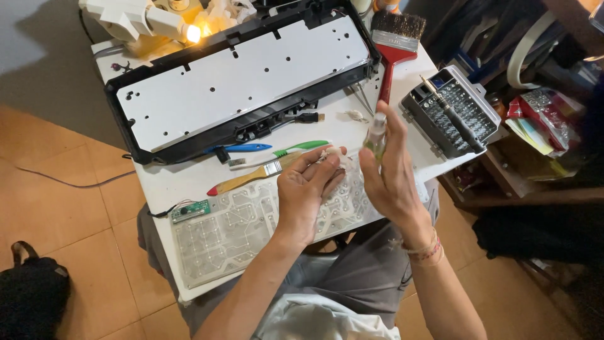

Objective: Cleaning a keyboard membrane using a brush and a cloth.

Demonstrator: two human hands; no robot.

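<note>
White table (165, 182) with keyboard membrane (233, 230)

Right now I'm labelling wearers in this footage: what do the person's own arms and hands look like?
Both forearms are bare, with no sleeves, gloves or watch in view. The right hand has a band of red and pale threads tied around its wrist. The left hand wears nothing visible; no rings can be made out.

Left hand (306, 189) presses white wad (332, 155) onto clear membrane sheet (239, 226) on white bench (165, 184). Right hand (391, 170) holds small spray bottle (376, 135) upright, at 3 o'clock of wad. Keyboard shell (242, 79) at 11 o'clock; red brush (395, 44) at 1 o'clock; bit case (450, 110) at 2 o'clock.
</note>
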